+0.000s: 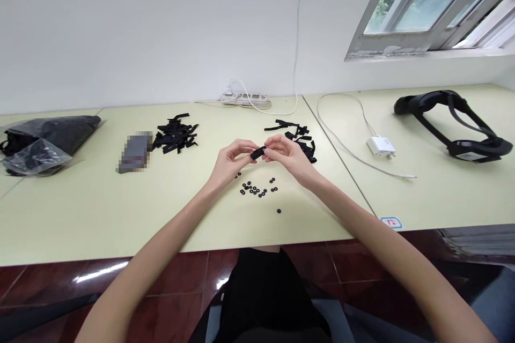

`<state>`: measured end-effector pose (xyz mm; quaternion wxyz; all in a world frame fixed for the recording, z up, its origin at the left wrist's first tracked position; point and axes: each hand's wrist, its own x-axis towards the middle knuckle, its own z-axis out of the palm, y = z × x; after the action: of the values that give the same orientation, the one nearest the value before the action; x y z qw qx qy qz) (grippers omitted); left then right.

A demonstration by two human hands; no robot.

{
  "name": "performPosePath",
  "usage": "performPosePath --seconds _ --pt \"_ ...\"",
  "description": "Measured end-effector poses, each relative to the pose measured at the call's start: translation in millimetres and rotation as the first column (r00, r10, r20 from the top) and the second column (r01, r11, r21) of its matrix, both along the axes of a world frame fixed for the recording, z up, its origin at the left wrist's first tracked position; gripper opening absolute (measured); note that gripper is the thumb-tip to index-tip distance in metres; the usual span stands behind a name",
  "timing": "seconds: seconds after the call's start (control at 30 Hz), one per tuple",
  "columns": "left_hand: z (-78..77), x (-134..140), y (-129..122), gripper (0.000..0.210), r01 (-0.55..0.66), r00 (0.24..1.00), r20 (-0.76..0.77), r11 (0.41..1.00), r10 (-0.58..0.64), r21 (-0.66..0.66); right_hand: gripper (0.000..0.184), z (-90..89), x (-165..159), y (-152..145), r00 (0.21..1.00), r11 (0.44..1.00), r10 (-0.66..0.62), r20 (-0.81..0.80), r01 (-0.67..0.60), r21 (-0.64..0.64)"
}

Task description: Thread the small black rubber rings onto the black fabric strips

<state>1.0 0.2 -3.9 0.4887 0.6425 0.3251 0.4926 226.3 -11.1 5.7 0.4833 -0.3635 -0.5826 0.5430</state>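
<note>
A short black strip (257, 154) is held between both hands, just above the table. My left hand (233, 158) pinches its left end with thumb and fingers. At the other end, my right hand (287, 155) grips the strip with the fingertips, which partly hide it. Below the hands, several small black ring-like discs (254, 190) lie scattered, and one black disc (279, 211) sits apart nearer the table edge. Behind my right hand is a loose pile of black strips (308, 147). A second pile of black strips (175, 135) lies to the left of my left hand.
A clear plastic bag (48, 144) with black material lies at far left, near a blurred-out flat object (135, 153). A power strip (245, 99) stands by the wall. To the right are a white charger (381, 146) with its cable and a black headset (454, 123).
</note>
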Motion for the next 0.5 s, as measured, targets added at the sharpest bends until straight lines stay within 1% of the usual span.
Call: performPosePath --seconds 0.13,0.2,0.27,0.37,0.5 --pt "2.6 0.4 -0.9 0.034 0.053 0.997 -0.044 0.995 -0.056 -0.079 0.036 -4.9 -0.3 2.0 0.991 0.988 -0.110 0.072 0.101 0.119" --pt "2.7 1.1 -1.5 0.035 0.076 0.992 -0.089 0.990 -0.088 -0.122 0.034 -8.2 -1.4 3.0 0.986 0.978 -0.137 0.093 0.120 0.170" --pt "1.8 1.8 -1.4 0.038 0.070 0.990 -0.112 0.985 -0.089 -0.161 0.034 -10.7 -2.4 3.9 0.984 0.973 -0.140 0.108 0.117 0.197" --pt "-0.3 1.2 0.4 0.045 0.012 0.995 -0.097 0.983 -0.030 -0.183 0.031 -13.0 -2.1 6.4 0.987 0.978 -0.125 0.101 0.106 0.178" --pt "-3.4 -1.9 5.4 0.052 -0.027 0.999 -0.047 0.974 0.017 -0.227 0.018 -16.1 2.6 12.6 0.992 0.989 -0.113 0.061 0.107 0.106"
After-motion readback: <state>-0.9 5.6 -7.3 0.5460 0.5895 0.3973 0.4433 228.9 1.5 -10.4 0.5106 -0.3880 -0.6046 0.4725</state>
